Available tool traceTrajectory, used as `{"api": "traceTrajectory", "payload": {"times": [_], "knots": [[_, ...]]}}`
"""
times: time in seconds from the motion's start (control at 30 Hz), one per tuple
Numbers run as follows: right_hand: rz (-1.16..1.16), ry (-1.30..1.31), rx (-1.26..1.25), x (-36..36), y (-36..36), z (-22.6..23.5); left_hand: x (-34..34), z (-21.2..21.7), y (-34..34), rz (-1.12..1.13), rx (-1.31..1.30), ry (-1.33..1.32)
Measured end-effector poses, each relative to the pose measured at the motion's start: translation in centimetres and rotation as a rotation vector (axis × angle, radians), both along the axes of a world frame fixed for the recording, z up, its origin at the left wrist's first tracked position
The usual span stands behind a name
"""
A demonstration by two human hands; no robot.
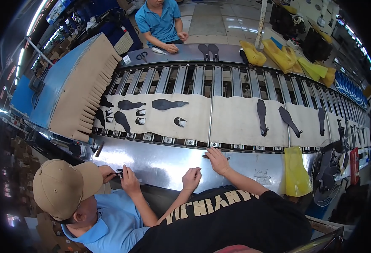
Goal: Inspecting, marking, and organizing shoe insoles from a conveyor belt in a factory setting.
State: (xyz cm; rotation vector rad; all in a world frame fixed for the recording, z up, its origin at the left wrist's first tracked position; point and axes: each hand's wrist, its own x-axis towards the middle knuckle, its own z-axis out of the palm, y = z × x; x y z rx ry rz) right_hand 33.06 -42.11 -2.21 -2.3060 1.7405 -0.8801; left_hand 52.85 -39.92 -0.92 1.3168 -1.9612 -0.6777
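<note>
On the metal table ledge [173, 162], my left hand [191, 179] rests with its fingers curled; whatever they may hold is hidden. To its right, my right hand [218, 161] lies palm down at the conveyor's near edge, fingers stretched out. Under it a thin dark object [205, 156] pokes out; its kind is not clear. Beyond my hands, a cream belt [198, 122] carries dark shoe-sole-shaped pieces, among them one sole piece [168, 104] and a small black-and-white cupped piece [179, 122].
At my left, a person in a tan cap [63, 189] holds a small dark piece. Another person in blue [160, 21] sits across the conveyor. A brown-fringed tunnel [80, 84] covers the belt's left end. A yellow sheet [297, 173] and a fan [326, 175] stand at right.
</note>
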Motion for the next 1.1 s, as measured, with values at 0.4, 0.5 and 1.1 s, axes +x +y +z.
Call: {"api": "traceTrajectory", "payload": {"times": [0.4, 0.5, 1.1], "knots": [[0.013, -0.081, -0.031, 0.3, -0.4, 0.7, 0.3, -0.5, -0.1, 0.007, 0.007, 0.003], [0.01, -0.11, -0.006, 0.3, -0.3, 0.6, 0.3, -0.6, -0.2, 0.005, -0.003, 0.005], [0.04, -0.113, -0.001, 0.6, -0.6, 0.8, 0.8, -0.4, -0.3, 0.014, 0.02, -0.008]]}}
